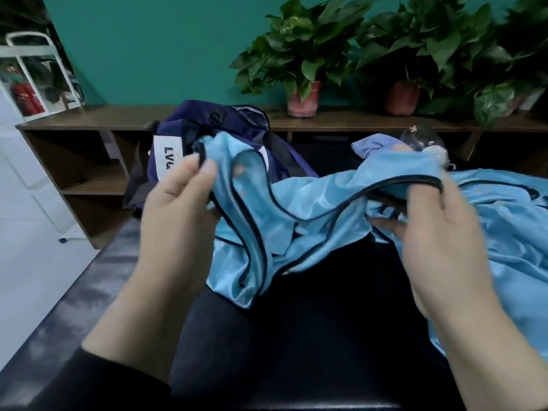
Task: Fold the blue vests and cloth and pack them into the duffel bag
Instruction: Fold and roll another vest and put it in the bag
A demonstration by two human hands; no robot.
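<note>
Over the dark surface (pixel 311 336), head view: left hand (pixel 178 212) pinches one strap of a blue vest (pixel 296 221), right hand (pixel 439 232) hooks the other; grip clamped both sides. I judge folding barely begun. Second vest (pixel 504 221) and cloth (pixel 370 145) unfolded; duffel bag (pixel 213 126) behind, nothing visibly packed.

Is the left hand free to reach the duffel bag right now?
Probably not yet. The left hand pinches the trim of the blue vest, which the right hand also holds. The duffel bag sits just behind it, nothing between, so reaching means letting go first.
</note>
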